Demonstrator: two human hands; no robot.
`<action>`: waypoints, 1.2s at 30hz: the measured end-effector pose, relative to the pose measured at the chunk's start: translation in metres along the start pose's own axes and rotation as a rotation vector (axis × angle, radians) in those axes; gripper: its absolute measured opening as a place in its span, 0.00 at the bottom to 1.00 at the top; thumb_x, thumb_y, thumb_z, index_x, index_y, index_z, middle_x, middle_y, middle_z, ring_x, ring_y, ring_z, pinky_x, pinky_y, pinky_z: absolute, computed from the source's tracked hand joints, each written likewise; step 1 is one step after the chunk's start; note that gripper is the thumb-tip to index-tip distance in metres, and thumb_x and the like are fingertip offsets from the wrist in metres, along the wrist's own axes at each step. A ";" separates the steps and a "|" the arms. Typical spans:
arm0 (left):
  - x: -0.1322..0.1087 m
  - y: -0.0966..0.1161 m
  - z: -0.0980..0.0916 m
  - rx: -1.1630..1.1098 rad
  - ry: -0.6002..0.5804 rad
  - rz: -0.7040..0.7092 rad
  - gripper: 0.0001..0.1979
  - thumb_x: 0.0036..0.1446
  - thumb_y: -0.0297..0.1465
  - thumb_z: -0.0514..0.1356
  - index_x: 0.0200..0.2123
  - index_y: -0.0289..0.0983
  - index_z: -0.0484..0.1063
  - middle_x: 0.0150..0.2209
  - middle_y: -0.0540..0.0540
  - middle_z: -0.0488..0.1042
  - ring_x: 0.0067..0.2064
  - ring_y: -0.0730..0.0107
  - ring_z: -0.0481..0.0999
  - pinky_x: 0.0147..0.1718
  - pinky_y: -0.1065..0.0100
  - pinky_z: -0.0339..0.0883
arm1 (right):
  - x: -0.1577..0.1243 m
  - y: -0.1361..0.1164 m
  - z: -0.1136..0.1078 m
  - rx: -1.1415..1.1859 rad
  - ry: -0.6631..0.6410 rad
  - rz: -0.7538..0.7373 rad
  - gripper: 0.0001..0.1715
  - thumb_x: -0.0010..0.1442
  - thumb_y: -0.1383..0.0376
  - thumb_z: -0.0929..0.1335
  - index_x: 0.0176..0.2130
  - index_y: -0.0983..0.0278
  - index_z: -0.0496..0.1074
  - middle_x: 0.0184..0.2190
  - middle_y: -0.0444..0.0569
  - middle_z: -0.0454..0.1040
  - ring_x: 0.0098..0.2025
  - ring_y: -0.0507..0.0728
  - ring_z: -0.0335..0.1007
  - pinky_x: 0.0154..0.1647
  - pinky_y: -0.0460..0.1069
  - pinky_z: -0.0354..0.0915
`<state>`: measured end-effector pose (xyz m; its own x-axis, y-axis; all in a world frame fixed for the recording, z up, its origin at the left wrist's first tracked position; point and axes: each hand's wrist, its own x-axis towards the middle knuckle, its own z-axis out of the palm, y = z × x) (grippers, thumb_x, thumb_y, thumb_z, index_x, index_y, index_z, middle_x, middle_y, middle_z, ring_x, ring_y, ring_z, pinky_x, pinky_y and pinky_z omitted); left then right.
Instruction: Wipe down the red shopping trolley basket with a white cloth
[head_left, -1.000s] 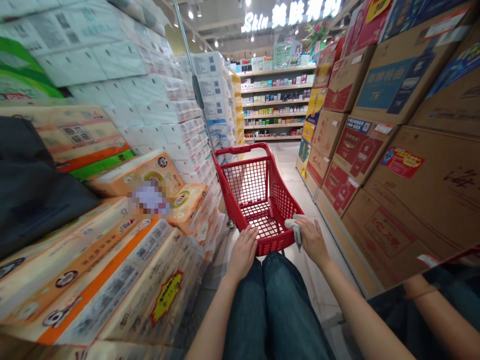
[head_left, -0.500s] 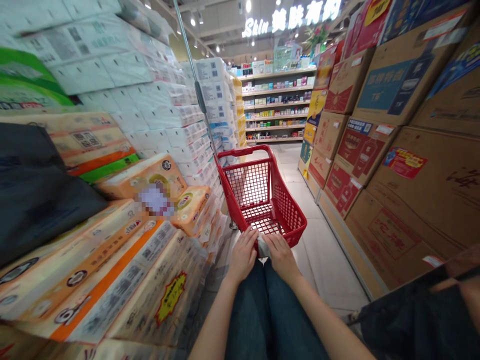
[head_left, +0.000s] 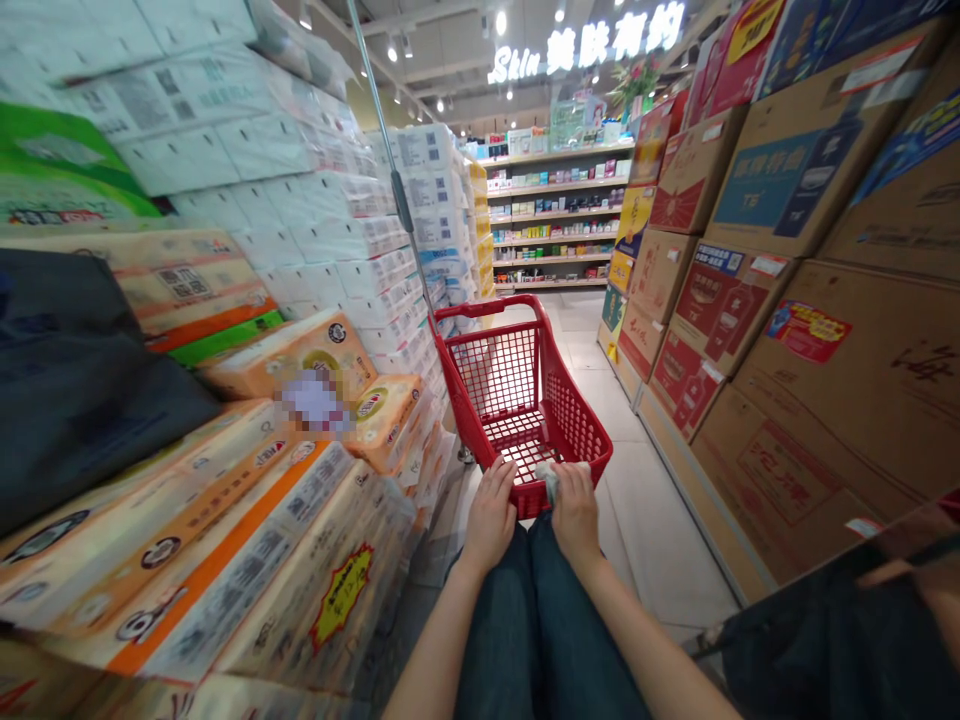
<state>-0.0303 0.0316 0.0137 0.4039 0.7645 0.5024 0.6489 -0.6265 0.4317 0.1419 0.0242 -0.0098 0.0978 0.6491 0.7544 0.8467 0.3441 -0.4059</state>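
A red plastic shopping cart with a grid-patterned basket stands in front of my knees. My left hand grips its near rim, fingers bent over the edge. On the same rim, farther right, my right hand is closed around a pale cloth, which is pressed against the red plastic. Part of the cloth is hidden under my fingers. A long grey pole rises from the cart's far left side.
Stacked tissue packs crowd the left side, with a dark bag on them. Cardboard cartons line the right. Product shelves stand beyond the tiled aisle. Part of a person's dark clothing shows at lower right.
My right hand has slid right along the near rim with the cloth, away from my left hand. My left hand stays almost in place on the rim.
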 end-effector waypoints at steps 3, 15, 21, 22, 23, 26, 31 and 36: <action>-0.001 -0.003 0.000 0.002 0.002 0.011 0.37 0.50 0.15 0.48 0.65 0.37 0.53 0.65 0.44 0.59 0.70 0.61 0.47 0.66 0.46 0.50 | -0.009 -0.044 0.014 0.024 -0.075 -0.009 0.24 0.63 0.70 0.58 0.58 0.64 0.64 0.49 0.56 0.71 0.55 0.63 0.61 0.62 0.65 0.55; 0.000 0.000 -0.005 -0.003 -0.013 0.004 0.37 0.49 0.14 0.47 0.63 0.37 0.57 0.64 0.45 0.61 0.69 0.62 0.49 0.67 0.48 0.49 | 0.030 0.097 -0.046 -0.060 -0.266 -0.269 0.24 0.64 0.71 0.56 0.57 0.64 0.65 0.53 0.54 0.71 0.59 0.59 0.62 0.67 0.63 0.48; -0.001 0.002 0.002 -0.018 0.023 -0.008 0.39 0.48 0.13 0.46 0.64 0.37 0.56 0.65 0.44 0.60 0.70 0.62 0.47 0.66 0.47 0.49 | 0.024 0.078 -0.031 -0.036 -0.108 -0.080 0.20 0.65 0.69 0.56 0.52 0.65 0.67 0.49 0.55 0.71 0.56 0.61 0.63 0.65 0.64 0.51; -0.002 0.002 0.003 -0.015 0.029 -0.009 0.39 0.48 0.13 0.46 0.64 0.37 0.55 0.65 0.44 0.60 0.70 0.62 0.47 0.66 0.47 0.50 | 0.019 0.062 -0.024 -0.023 -0.075 -0.050 0.19 0.65 0.69 0.56 0.51 0.65 0.68 0.48 0.55 0.72 0.55 0.61 0.62 0.64 0.64 0.52; -0.002 0.001 0.003 -0.011 0.034 -0.010 0.39 0.48 0.13 0.46 0.64 0.37 0.55 0.65 0.44 0.59 0.70 0.62 0.47 0.66 0.48 0.50 | 0.013 0.044 -0.016 -0.012 -0.059 -0.030 0.19 0.65 0.69 0.56 0.51 0.65 0.68 0.47 0.55 0.72 0.55 0.61 0.62 0.64 0.64 0.53; -0.003 -0.003 0.004 0.005 0.041 -0.004 0.38 0.49 0.14 0.46 0.64 0.36 0.55 0.65 0.43 0.59 0.70 0.61 0.47 0.66 0.47 0.51 | -0.001 -0.012 0.003 0.007 -0.081 -0.009 0.20 0.65 0.70 0.56 0.53 0.65 0.67 0.47 0.55 0.71 0.55 0.61 0.62 0.64 0.64 0.53; -0.003 -0.006 0.002 0.013 0.046 0.018 0.34 0.52 0.15 0.46 0.64 0.35 0.57 0.64 0.42 0.61 0.70 0.61 0.48 0.66 0.47 0.51 | -0.010 -0.051 0.013 0.013 -0.144 -0.051 0.24 0.64 0.70 0.58 0.58 0.66 0.64 0.51 0.56 0.70 0.57 0.62 0.60 0.64 0.62 0.53; -0.002 -0.003 -0.003 0.019 0.026 0.013 0.36 0.51 0.14 0.47 0.63 0.37 0.58 0.64 0.44 0.62 0.69 0.63 0.49 0.66 0.49 0.50 | 0.008 0.014 -0.018 0.018 -0.309 -0.291 0.26 0.62 0.72 0.58 0.58 0.63 0.64 0.52 0.52 0.71 0.57 0.58 0.62 0.67 0.60 0.48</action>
<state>-0.0351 0.0316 0.0137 0.3958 0.7520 0.5272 0.6562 -0.6332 0.4105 0.1636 0.0216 0.0000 -0.3078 0.6948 0.6500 0.8061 0.5533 -0.2098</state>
